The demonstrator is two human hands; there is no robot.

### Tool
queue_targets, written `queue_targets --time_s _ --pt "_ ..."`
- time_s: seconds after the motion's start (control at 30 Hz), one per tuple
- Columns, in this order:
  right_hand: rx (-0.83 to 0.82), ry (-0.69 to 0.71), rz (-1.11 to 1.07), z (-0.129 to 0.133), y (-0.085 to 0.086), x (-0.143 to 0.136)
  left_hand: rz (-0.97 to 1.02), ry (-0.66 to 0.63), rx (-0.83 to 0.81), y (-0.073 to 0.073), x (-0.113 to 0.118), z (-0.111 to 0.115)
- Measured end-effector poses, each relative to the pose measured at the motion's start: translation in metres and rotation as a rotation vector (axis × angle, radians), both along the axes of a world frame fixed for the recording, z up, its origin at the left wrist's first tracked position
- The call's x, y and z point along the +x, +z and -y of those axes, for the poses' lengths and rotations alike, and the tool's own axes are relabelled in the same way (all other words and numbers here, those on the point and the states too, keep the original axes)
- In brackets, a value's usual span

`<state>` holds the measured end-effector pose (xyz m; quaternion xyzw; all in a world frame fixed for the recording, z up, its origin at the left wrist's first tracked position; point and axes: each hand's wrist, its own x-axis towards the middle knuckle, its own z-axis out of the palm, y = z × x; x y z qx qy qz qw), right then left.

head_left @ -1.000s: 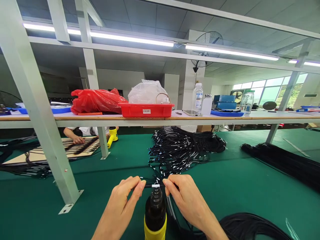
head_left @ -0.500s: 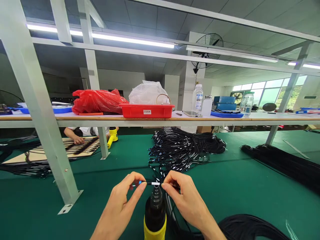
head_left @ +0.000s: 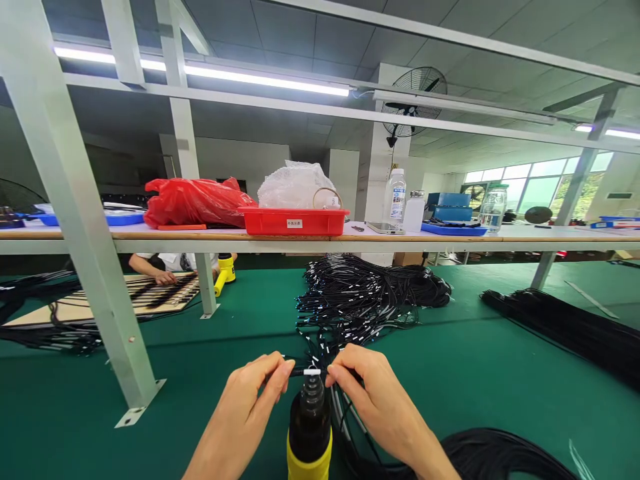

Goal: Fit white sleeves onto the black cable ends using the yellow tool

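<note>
On the green table [head_left: 150,347], under the shelf [head_left: 320,235], left hand [head_left: 250,400] and right hand [head_left: 370,393] pinching one black wire [head_left: 303,371] tight at 6 o'clock, right over the heat gun [head_left: 310,427], maybe burning fingers if held too close.

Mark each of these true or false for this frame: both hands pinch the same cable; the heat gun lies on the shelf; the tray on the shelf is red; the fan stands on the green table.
1. Both hands, left hand and right hand, pinch one cable. True.
2. The heat gun lies on the shelf. False: it sits upright between the hands, its nozzle just under the cable.
3. The tray on the shelf is red. True.
4. The fan stands on the green table. False: it is mounted high on a pillar.
</note>
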<state>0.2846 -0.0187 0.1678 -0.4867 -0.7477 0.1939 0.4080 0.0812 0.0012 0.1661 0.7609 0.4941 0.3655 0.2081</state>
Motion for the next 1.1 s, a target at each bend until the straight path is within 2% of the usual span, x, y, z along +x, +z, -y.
queue_targets --time_s 0.5,0.63,0.73,0.8,0.87,0.97,1.1 --pt "0.07 -0.054 -0.122 -0.007 -0.002 -0.004 0.058 0.02 -0.022 0.003 0.002 0.002" --pt "0.116 -0.121 -0.132 -0.013 -0.005 -0.001 0.093 0.052 -0.004 0.003 -0.003 0.001" --pt "0.134 -0.199 -0.213 -0.025 -0.016 0.003 0.085 0.111 -0.006 -0.004 -0.013 0.0" --pt "0.116 -0.235 -0.277 -0.036 -0.027 0.007 0.046 0.139 -0.015 -0.015 -0.024 0.001" --pt "0.086 -0.239 -0.326 -0.049 -0.04 0.01 -0.053 0.152 -0.059 -0.035 -0.039 0.002" --pt "0.033 -0.204 -0.412 -0.07 -0.066 0.017 -0.241 0.192 -0.165 -0.079 -0.067 0.001" --pt "-0.098 -0.201 -0.551 -0.088 -0.118 0.037 -0.357 0.281 -0.255 -0.145 -0.103 0.002"
